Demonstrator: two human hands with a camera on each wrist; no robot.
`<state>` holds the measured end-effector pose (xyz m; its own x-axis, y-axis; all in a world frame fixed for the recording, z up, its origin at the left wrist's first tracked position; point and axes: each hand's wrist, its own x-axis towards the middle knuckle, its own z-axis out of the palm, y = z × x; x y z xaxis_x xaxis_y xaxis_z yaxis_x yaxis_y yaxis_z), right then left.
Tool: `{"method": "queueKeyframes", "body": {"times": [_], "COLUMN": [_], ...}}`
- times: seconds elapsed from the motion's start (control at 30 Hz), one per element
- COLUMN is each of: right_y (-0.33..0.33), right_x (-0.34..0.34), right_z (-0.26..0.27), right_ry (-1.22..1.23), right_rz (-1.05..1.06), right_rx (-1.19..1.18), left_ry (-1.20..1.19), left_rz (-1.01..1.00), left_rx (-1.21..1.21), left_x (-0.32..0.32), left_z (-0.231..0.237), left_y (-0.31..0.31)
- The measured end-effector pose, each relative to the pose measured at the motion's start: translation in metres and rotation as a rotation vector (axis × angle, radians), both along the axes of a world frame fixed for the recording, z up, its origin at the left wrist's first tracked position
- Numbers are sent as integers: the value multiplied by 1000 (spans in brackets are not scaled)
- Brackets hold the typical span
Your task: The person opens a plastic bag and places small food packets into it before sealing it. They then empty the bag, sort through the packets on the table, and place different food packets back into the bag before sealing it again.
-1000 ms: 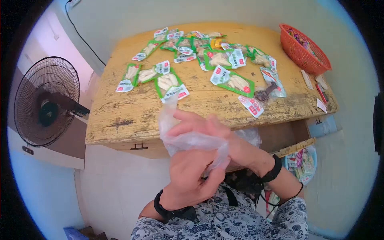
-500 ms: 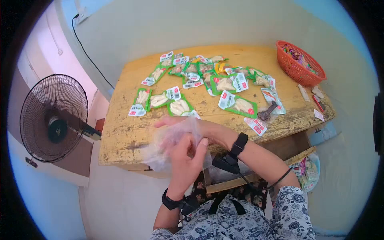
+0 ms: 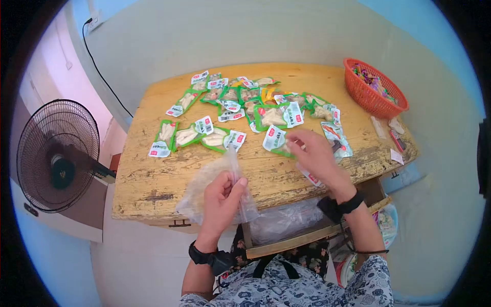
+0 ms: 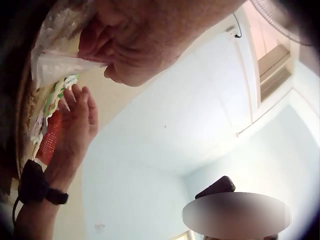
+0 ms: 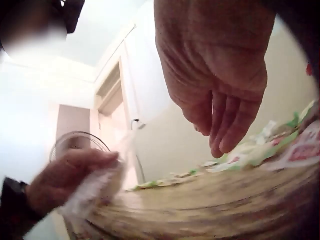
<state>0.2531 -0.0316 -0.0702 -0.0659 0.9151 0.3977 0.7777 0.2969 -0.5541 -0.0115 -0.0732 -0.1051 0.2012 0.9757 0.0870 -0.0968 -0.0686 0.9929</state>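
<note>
Watching from my end, I take the clock face over the head view, twelve at the far wall. A black fan [image 3: 64,169] stands at nine o'clock, left of the worn yellow table [image 3: 271,179]. Next come three green-edged packets [image 3: 189,136] in a short row, at eleven o'clock from my left hand [image 3: 220,202]. The clear plastic bag [image 3: 204,176] lies against that hand, spread toward ten o'clock over the table's near edge. I have the bag's edge pinched between thumb and curled fingers. A jumbled pile of packets [image 3: 240,97] sits farther off, at twelve o'clock from that hand. At four o'clock from it is a pulled-out drawer [image 3: 296,242] with clear plastic [image 3: 286,222] inside.

My right hand [image 3: 319,158] hangs over the table with fingers only slightly bent and nothing in its grip. Its fingertips are at a green-edged packet [image 3: 273,138], at ten o'clock from the palm; I cannot tell whether they touch it. Just beside the hand, at one o'clock, lies a silvery packet [image 3: 335,134]. Beyond, also at one, is a red basket [image 3: 365,97] of colourful wrapped pieces [image 3: 376,84].
</note>
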Motion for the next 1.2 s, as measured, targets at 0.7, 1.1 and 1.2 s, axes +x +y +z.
{"method": "queueKeyframes", "body": {"times": [0.7,1.1,1.2], "right_y": [22,-78,-89], "right_x": [50,36,26], "right_z": [9,4,-10], "right_ry": [635,997,1106], "right_rz": [68,-154,-177], "right_rx": [-165,-76,-44], "left_ry": [387,763,740], "left_rz": [-27,261,251], "left_rx": [87,635,556], "left_x": [44,76,71], "left_z": [9,-27,-32], "left_y": [3,10,13]}}
